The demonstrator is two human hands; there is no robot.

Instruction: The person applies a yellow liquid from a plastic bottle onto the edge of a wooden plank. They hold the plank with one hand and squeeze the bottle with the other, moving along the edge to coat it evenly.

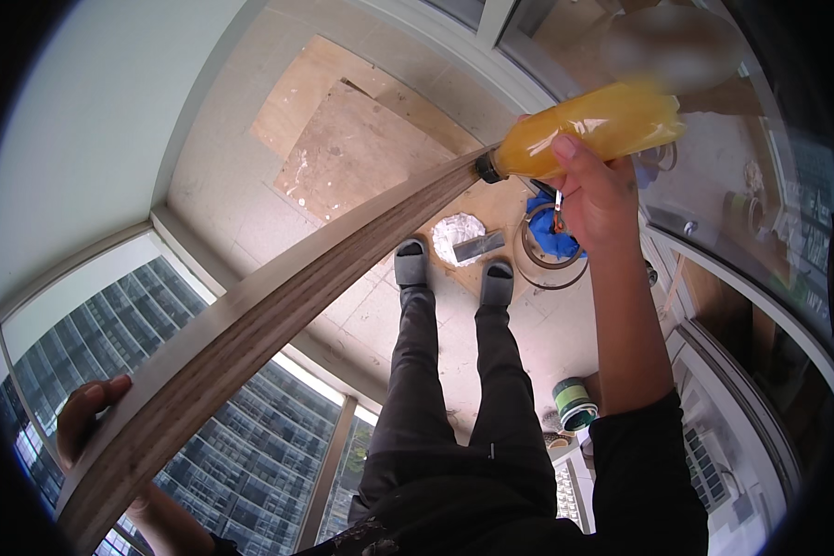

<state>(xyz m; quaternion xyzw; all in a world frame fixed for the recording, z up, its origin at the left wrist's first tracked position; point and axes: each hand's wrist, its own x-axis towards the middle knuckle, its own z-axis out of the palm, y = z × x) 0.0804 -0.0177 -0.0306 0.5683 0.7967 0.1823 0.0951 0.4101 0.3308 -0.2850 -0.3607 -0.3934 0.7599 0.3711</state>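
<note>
My left hand (92,413), at the lower left, grips the near end of a long board (278,278). The board slants up to the right across the view, and its rough brown edge (264,330) faces me. My right hand (594,194) is wrapped around a clear plastic bottle (591,132) of yellow liquid. It is tipped nearly on its side, base up to the right. The bottle's black cap (486,168) is at the far end of the board's edge; whether it touches I cannot tell.
Stained plywood sheets (361,153) lie on the tiled floor. By my slippered feet are a crumpled white wrapper (452,233), a flat grey block (478,246), a blue plastic bag (549,233) and a ring-shaped strip (528,243). A green can (574,403) stands lower right. Windows (250,445) and a glass door (730,174) flank me.
</note>
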